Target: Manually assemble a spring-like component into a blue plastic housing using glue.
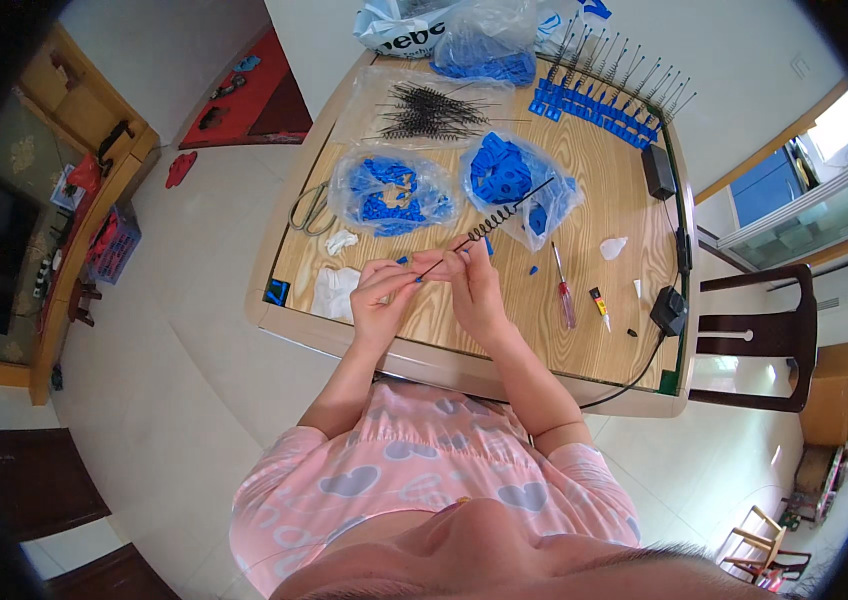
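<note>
Over the table's near edge, my two hands hold a black spring wire (492, 222), slanting up to the right with its coil beyond my fingers. My right hand (478, 296) is closed, pinching the straight part below the coil. At the lower left end, the closed fingertips of my left hand (381, 303) grip the wire at a small blue tip (418, 280). Behind my hands lie one see-through bag of small blue pieces (380, 216) and another of larger blue plastic parts (500, 170). A blue piece beside my right fingers is partly hidden.
Loose black spring wires (429, 112) lie at the back. Blue bases with upright springs (599, 115) line the far right edge. Scissors (306, 214) and crumpled tissue (335, 292) are left; a screwdriver (565, 300), glue tube (600, 308) and corded black adapter (668, 311) are right.
</note>
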The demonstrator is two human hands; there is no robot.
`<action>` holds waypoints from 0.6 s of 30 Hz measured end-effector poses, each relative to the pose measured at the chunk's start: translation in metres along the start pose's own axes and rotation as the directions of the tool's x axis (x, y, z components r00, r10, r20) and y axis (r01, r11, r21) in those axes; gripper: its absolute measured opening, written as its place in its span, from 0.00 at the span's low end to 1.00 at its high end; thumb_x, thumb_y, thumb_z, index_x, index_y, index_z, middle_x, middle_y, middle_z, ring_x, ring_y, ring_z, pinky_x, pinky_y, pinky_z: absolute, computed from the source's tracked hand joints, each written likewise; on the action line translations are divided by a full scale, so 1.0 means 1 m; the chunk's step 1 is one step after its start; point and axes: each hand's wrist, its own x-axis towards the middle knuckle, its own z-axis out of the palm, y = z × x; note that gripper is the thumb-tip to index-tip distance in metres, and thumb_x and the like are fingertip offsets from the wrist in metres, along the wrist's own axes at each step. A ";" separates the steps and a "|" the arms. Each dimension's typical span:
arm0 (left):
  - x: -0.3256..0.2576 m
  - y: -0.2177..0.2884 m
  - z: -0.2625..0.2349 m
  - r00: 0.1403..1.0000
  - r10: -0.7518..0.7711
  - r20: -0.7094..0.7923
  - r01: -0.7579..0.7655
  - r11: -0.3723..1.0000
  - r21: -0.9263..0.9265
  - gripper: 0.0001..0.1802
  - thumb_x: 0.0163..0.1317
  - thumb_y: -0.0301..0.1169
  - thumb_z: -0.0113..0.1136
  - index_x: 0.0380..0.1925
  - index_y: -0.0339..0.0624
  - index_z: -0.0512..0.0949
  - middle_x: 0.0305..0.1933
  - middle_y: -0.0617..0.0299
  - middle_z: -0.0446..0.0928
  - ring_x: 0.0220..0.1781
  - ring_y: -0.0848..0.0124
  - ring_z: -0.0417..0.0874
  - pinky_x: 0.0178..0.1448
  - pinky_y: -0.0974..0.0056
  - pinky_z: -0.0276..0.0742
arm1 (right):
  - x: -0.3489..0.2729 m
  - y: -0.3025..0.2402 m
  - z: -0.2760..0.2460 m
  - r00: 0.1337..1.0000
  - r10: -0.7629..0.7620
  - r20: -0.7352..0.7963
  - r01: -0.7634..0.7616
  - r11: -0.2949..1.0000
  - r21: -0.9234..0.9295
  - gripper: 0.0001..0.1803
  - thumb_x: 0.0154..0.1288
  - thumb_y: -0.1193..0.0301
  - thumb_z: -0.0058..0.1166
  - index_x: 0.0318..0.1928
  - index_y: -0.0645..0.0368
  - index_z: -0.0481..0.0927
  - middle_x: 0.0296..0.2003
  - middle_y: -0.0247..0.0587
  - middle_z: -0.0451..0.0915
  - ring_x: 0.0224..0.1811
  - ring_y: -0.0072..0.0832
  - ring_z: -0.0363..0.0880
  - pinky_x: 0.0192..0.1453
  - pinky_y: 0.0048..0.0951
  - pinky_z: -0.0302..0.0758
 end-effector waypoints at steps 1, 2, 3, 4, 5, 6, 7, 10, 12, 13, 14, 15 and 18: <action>0.000 0.000 0.000 1.000 0.001 0.000 -0.001 1.000 0.001 0.11 0.43 0.18 0.69 0.30 0.39 0.85 0.36 0.61 0.83 0.44 0.65 0.77 0.51 0.63 0.73 | 0.000 -0.002 0.000 1.000 0.004 0.001 -0.004 1.000 -0.001 0.07 0.75 0.76 0.31 0.48 0.67 0.57 0.41 0.53 0.80 0.40 0.33 0.83 0.43 0.29 0.80; 0.000 0.000 0.000 1.000 0.000 0.000 0.000 1.000 0.001 0.11 0.43 0.18 0.69 0.30 0.39 0.85 0.36 0.61 0.83 0.44 0.65 0.77 0.51 0.63 0.73 | 0.001 -0.003 0.000 1.000 0.004 0.001 -0.004 1.000 -0.001 0.07 0.75 0.76 0.31 0.48 0.67 0.57 0.41 0.53 0.80 0.40 0.33 0.83 0.43 0.29 0.80; 0.000 0.000 0.000 1.000 -0.002 0.001 0.002 1.000 0.002 0.11 0.43 0.18 0.69 0.31 0.39 0.85 0.36 0.61 0.83 0.44 0.65 0.77 0.51 0.63 0.73 | 0.001 -0.004 0.000 1.000 0.010 -0.002 -0.010 1.000 0.000 0.07 0.75 0.75 0.31 0.47 0.67 0.57 0.41 0.52 0.80 0.41 0.33 0.83 0.44 0.29 0.80; 0.000 0.000 0.000 1.000 -0.005 0.004 0.005 1.000 0.003 0.11 0.43 0.18 0.69 0.31 0.39 0.85 0.36 0.61 0.83 0.44 0.64 0.77 0.51 0.63 0.73 | 0.001 -0.005 0.000 1.000 0.016 -0.005 -0.016 1.000 0.002 0.07 0.75 0.75 0.32 0.47 0.67 0.57 0.41 0.52 0.80 0.41 0.33 0.83 0.44 0.29 0.79; 0.000 0.000 0.000 1.000 -0.005 0.003 0.005 1.000 0.002 0.11 0.43 0.18 0.69 0.31 0.39 0.85 0.36 0.61 0.83 0.44 0.64 0.77 0.51 0.63 0.73 | 0.001 -0.005 0.000 1.000 0.016 -0.005 -0.016 1.000 0.002 0.07 0.75 0.75 0.32 0.47 0.67 0.57 0.41 0.52 0.80 0.41 0.33 0.83 0.44 0.29 0.79; 0.001 0.001 0.000 1.000 -0.003 0.002 0.003 1.000 0.000 0.11 0.44 0.18 0.69 0.31 0.39 0.85 0.36 0.61 0.83 0.44 0.64 0.77 0.51 0.63 0.73 | 0.001 -0.004 0.000 1.000 0.016 -0.004 -0.016 1.000 0.002 0.07 0.75 0.75 0.32 0.47 0.67 0.58 0.40 0.52 0.80 0.41 0.33 0.83 0.44 0.29 0.79; 0.001 0.001 0.000 1.000 -0.002 0.001 0.002 1.000 -0.002 0.12 0.44 0.18 0.69 0.31 0.39 0.85 0.36 0.61 0.83 0.44 0.64 0.77 0.52 0.63 0.73 | 0.002 -0.004 0.000 1.000 0.015 -0.003 -0.015 1.000 0.002 0.07 0.75 0.74 0.32 0.47 0.66 0.58 0.40 0.52 0.80 0.42 0.33 0.83 0.45 0.29 0.79; 0.001 0.001 0.000 1.000 -0.001 0.001 0.001 1.000 -0.001 0.11 0.44 0.18 0.69 0.31 0.39 0.85 0.37 0.61 0.83 0.44 0.64 0.77 0.52 0.63 0.73 | 0.002 -0.008 0.001 1.000 0.026 -0.008 -0.025 1.000 0.007 0.07 0.75 0.74 0.32 0.46 0.66 0.59 0.40 0.51 0.80 0.42 0.32 0.83 0.45 0.29 0.79; 0.000 -0.001 0.000 1.000 -0.003 -0.001 0.003 1.000 -0.006 0.11 0.44 0.18 0.69 0.31 0.38 0.85 0.37 0.61 0.83 0.44 0.64 0.77 0.52 0.63 0.73 | 0.002 -0.009 0.001 1.000 0.027 -0.007 -0.027 1.000 0.008 0.06 0.75 0.74 0.33 0.46 0.66 0.59 0.40 0.51 0.80 0.42 0.31 0.83 0.46 0.29 0.79; 0.000 -0.001 0.000 1.000 -0.003 -0.001 0.003 1.000 -0.011 0.11 0.44 0.18 0.69 0.31 0.38 0.85 0.37 0.61 0.83 0.44 0.64 0.77 0.51 0.63 0.73 | 0.002 -0.009 0.001 1.000 0.028 -0.008 -0.028 1.000 0.010 0.06 0.75 0.75 0.33 0.45 0.65 0.59 0.40 0.51 0.80 0.42 0.31 0.82 0.46 0.29 0.79; 0.000 -0.002 0.000 1.000 -0.003 -0.001 0.003 1.000 -0.011 0.11 0.44 0.18 0.69 0.31 0.38 0.85 0.37 0.61 0.83 0.44 0.64 0.77 0.51 0.63 0.73 | 0.003 -0.009 0.001 1.000 0.028 -0.008 -0.028 1.000 0.009 0.06 0.75 0.75 0.33 0.45 0.65 0.59 0.40 0.51 0.80 0.42 0.31 0.82 0.46 0.29 0.79; 0.000 -0.002 0.000 1.000 -0.006 0.004 0.006 1.000 -0.009 0.11 0.44 0.18 0.69 0.31 0.38 0.85 0.37 0.61 0.83 0.44 0.64 0.77 0.51 0.63 0.73 | 0.003 -0.009 0.001 1.000 0.015 -0.007 -0.015 1.000 -0.012 0.06 0.75 0.75 0.34 0.45 0.66 0.60 0.40 0.51 0.80 0.42 0.31 0.82 0.46 0.29 0.79; 0.000 -0.002 -0.001 1.000 -0.013 0.007 0.013 1.000 -0.011 0.11 0.44 0.18 0.69 0.31 0.39 0.85 0.37 0.61 0.83 0.44 0.64 0.77 0.51 0.63 0.73 | 0.004 -0.013 0.001 1.000 -0.011 -0.001 0.011 0.999 -0.042 0.05 0.74 0.75 0.35 0.45 0.66 0.60 0.39 0.50 0.80 0.42 0.31 0.82 0.45 0.29 0.79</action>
